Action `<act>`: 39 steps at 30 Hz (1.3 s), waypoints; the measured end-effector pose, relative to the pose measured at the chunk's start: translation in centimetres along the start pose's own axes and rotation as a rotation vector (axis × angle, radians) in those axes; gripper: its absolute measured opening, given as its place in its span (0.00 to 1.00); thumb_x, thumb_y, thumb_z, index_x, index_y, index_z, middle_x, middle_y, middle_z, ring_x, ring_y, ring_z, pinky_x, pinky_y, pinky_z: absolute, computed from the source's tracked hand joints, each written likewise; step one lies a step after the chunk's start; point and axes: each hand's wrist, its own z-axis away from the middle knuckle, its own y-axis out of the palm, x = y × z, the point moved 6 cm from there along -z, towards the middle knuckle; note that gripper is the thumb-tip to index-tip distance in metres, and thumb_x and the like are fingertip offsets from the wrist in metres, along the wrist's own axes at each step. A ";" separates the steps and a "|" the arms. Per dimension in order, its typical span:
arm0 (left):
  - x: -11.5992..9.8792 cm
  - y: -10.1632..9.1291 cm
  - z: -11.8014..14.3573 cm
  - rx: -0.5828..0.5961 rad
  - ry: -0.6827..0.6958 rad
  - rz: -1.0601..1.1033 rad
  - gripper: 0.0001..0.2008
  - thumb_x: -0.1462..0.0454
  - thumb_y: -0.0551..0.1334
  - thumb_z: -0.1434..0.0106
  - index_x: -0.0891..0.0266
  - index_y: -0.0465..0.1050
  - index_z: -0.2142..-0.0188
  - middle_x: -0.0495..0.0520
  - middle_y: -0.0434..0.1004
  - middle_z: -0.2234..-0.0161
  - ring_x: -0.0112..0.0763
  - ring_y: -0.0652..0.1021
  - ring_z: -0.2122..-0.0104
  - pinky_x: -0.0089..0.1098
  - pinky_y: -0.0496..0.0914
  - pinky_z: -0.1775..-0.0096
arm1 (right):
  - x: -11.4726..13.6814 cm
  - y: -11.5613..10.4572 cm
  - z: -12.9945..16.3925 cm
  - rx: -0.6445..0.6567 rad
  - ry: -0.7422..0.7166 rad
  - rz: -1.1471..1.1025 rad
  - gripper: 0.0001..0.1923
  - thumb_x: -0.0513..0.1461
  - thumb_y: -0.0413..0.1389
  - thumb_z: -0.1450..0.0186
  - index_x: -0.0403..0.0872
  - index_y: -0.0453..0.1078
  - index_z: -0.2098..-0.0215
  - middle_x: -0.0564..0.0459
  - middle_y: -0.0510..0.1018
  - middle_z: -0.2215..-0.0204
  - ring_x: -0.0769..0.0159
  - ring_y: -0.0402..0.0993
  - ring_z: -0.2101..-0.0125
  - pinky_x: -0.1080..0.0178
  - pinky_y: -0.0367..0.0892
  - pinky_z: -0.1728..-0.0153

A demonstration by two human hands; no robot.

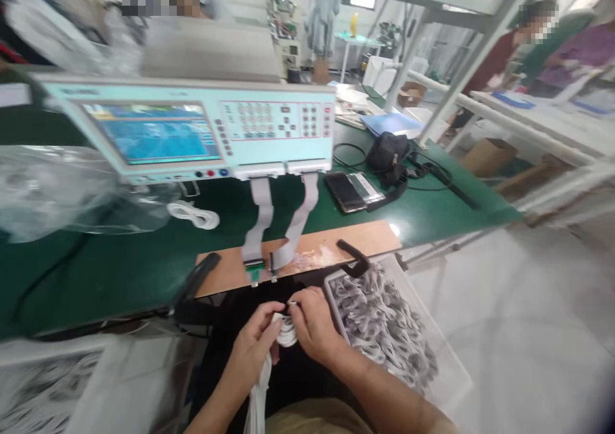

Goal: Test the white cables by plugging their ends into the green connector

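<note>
Plainly, the coiled white cable [287,337] sits between the hands, the left hand [257,335] pinching its side and the right hand [314,325] apparently pinching near its upper end; light, steady pressure should keep it gathered. White strands [258,399] hang below the left hand, ribbon cables [262,219] lie ahead, and a bin [444,360] stands beside the right.

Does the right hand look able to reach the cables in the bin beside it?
Likely yes: the bin stands open beside the right hand, its cables uncovered, though that hand is occupied with a white cable.
</note>
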 end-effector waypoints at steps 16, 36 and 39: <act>-1.8 -3.3 -1.7 -0.090 0.067 0.288 0.12 0.58 0.65 0.47 0.65 0.71 0.68 0.45 0.68 0.79 0.17 0.65 0.86 0.20 0.57 0.82 | -1.9 4.5 -2.9 0.095 0.521 -0.722 0.14 0.46 0.56 0.39 0.43 0.71 0.73 0.55 0.71 0.80 0.70 0.62 0.79 0.68 0.58 0.77; -3.8 -4.0 -2.4 -0.081 0.256 -0.085 0.16 0.56 0.54 0.38 0.63 0.66 0.77 0.45 0.66 0.80 0.22 0.67 0.84 0.25 0.60 0.79 | -2.1 5.7 -2.8 -0.020 0.853 -1.067 0.15 0.45 0.67 0.52 0.42 0.73 0.78 0.55 0.71 0.85 0.72 0.60 0.84 0.69 0.54 0.81; -3.7 -4.2 -2.6 -0.168 0.265 -0.047 0.16 0.57 0.56 0.40 0.64 0.66 0.79 0.46 0.68 0.78 0.21 0.68 0.84 0.24 0.60 0.79 | -1.7 5.9 -2.8 -0.023 0.846 -1.106 0.14 0.45 0.67 0.52 0.42 0.73 0.79 0.55 0.70 0.86 0.73 0.59 0.84 0.70 0.53 0.82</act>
